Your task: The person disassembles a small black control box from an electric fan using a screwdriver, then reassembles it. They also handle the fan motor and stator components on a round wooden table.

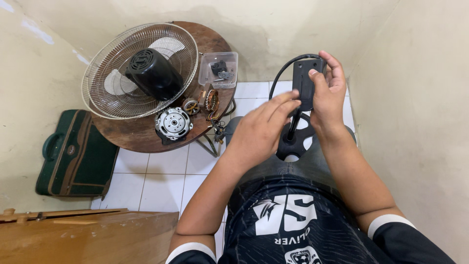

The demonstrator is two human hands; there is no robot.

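Holding a black rectangular fan part point(307, 83) upright over the lap, the right hand point(328, 95) wraps its fingers round the far edge with the thumb pressed on the near face, while the left hand point(261, 129) reaches in with fingers loose and extended, touching its lower edge but gripping nothing. A black cable point(286, 71) loops from its top (a stem and round base hang below it). Judging by this, the part is being inspected or opened; any next move calls for a steady right grip. On the round table point(141, 134) lie the fan guard point(112, 85), a motor point(173, 123) and a clear tray point(218, 70).
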